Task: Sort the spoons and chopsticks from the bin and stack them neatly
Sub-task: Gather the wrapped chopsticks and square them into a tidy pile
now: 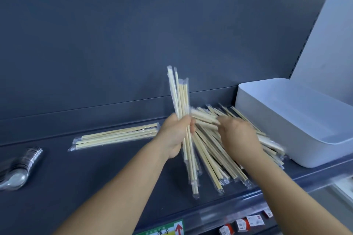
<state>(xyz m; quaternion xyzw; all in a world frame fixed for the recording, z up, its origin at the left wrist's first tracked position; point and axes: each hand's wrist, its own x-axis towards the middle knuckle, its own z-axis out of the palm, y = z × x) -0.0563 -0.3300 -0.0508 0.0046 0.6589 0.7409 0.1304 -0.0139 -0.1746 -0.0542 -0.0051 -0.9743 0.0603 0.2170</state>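
Observation:
My left hand grips an upright bundle of plastic-wrapped wooden chopsticks above the dark shelf. My right hand reaches into a loose, fanned-out pile of wrapped chopsticks and pinches a pack at its top. A tidy stack of wrapped chopsticks lies flat to the left. A nested row of clear plastic spoons sits at the far left edge. The white bin stands at the right, and what shows of its inside is bare.
The shelf's dark back panel rises close behind the chopsticks. Its front rail carries a green label with a red arrow and small red-and-white price tags. A pale wall lies to the right of the bin.

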